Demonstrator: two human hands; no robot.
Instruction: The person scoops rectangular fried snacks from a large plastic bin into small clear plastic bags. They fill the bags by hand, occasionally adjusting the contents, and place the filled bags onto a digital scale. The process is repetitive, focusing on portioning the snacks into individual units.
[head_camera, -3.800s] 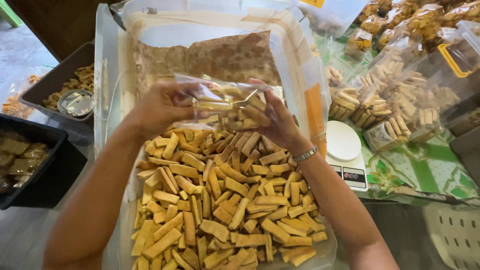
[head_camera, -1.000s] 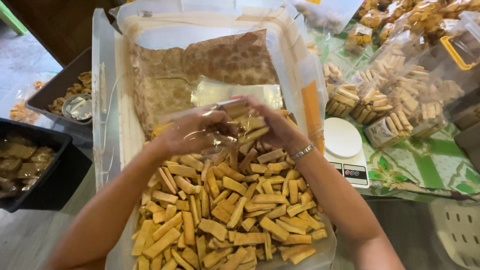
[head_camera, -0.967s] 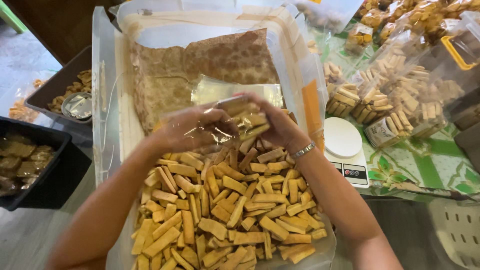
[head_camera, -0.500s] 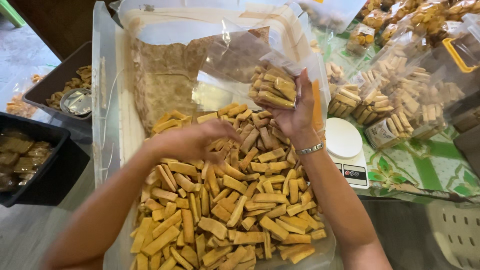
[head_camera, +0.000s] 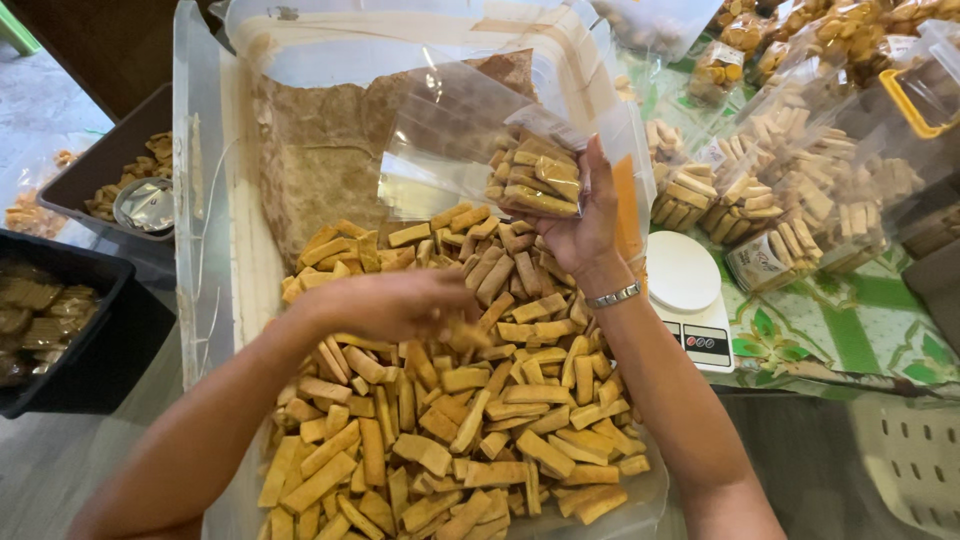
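Clear plastic bag, partly filled with tan sticks, held up in the right hand above the big bin. Right of it on the tabletop, a cluster of filled clear packets, some with small white labels. More sealed bags top right. White kitchen scale with dark display panel, possibly off. Small silvery foil pouch in the left tray.
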